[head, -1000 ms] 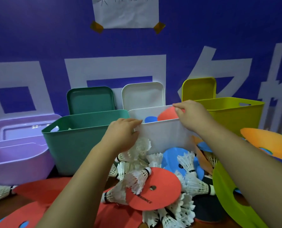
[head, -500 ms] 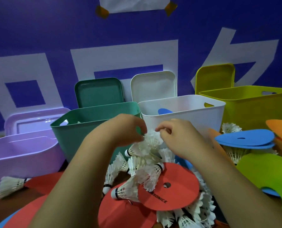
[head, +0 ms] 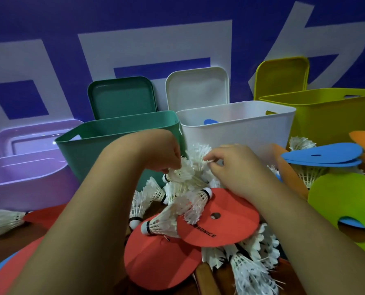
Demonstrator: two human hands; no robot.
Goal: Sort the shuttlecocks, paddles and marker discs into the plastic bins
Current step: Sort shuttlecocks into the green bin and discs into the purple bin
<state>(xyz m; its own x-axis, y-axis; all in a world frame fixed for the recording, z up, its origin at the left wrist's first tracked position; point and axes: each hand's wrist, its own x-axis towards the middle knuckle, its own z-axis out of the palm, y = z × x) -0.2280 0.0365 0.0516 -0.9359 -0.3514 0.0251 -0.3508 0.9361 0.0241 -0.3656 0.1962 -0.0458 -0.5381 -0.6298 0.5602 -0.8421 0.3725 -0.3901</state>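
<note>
Now right hand (head: 237, 167), back from white bin (head: 237, 128), joined left hand (head: 164, 156); both pinched shuttlecocks (head: 188, 173) between them, likely sorted next.

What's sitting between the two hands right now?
In the head view, a clump of white shuttlecocks fills the gap; the left hand and right hand each pinch its feathers.

text "SONICE" | black print | on red marker disc (head: 234, 222) | wall characters (head: 156, 43) cut off, unreadable
</note>
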